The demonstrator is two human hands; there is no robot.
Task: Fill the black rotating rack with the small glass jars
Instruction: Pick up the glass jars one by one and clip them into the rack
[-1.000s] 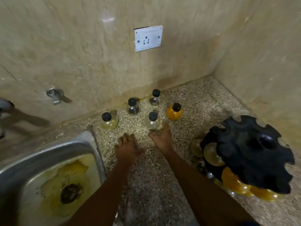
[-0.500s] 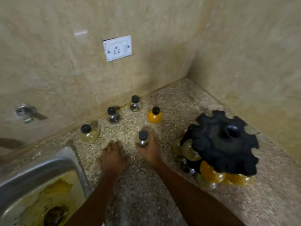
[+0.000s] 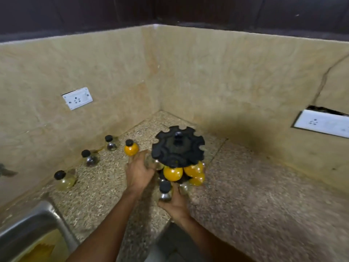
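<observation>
The black rotating rack (image 3: 178,146) stands on the speckled counter near the corner, with several orange-filled and clear jars hanging under its notched top. My left hand (image 3: 138,171) rests against the rack's left side, its fingers around the jars there. My right hand (image 3: 172,202) holds a small clear jar with a black cap (image 3: 165,191) just in front of the rack's lower tier. Loose on the counter to the left stand an orange jar (image 3: 130,148), two clear jars (image 3: 111,143) (image 3: 89,157) and a pale yellow jar (image 3: 64,180).
A steel sink (image 3: 37,222) sits at the lower left. Tiled walls meet in a corner behind the rack, with a white socket (image 3: 77,98) on the left wall and another socket plate (image 3: 321,123) on the right wall. The counter's front edge drops away between my arms.
My right hand picked up the clear jar and carried it right to the rack's front. My left hand moved from the counter to the rack's left side. The view swung right.
</observation>
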